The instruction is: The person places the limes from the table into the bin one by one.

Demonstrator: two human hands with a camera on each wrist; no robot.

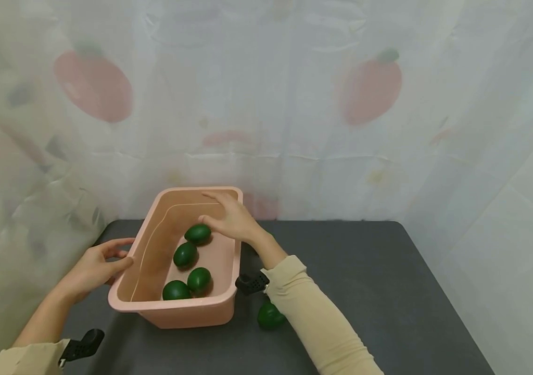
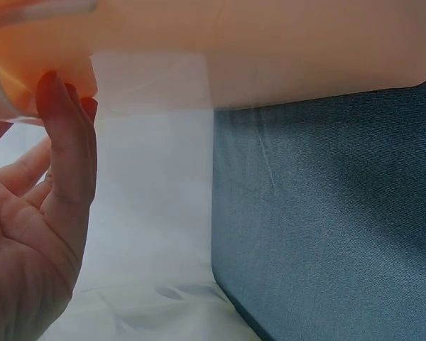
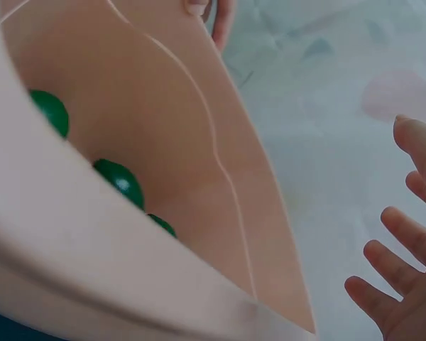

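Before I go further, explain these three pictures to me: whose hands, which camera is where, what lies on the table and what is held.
There is no machine: a person works with two bare hands. The big picture comes from a camera on the head, looking down at a dark table. The other two come from cameras strapped to each wrist. On the table stands a pink bin with four green avocados inside; a fifth avocado lies outside, by the right sleeve. The left hand touches the bin's left rim with its fingers. The right hand hangs over the bin, open, its fingers at the farthest avocado; neither hand clearly holds anything.
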